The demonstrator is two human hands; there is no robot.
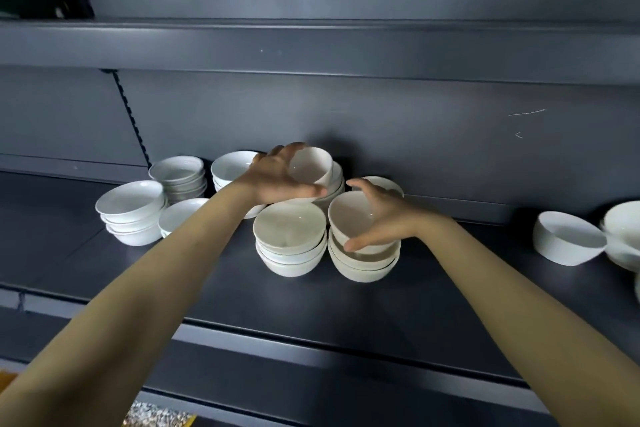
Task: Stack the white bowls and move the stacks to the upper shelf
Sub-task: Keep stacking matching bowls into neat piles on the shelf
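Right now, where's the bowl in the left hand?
Head view, centre: the left hand holds the tilted bowl over the rear stack on the lower shelf.

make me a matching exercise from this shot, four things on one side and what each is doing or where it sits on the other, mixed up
Column one:
1 left hand
2 right hand
3 far-right bowl
4 stack of shallow dishes

Column two:
a lies tilted on the lower shelf
b grips the top bowl of a front stack
c stands at the back left, untouched
d holds a tipped bowl over a rear stack

Pairs: 1-d; 2-b; 3-a; 4-c
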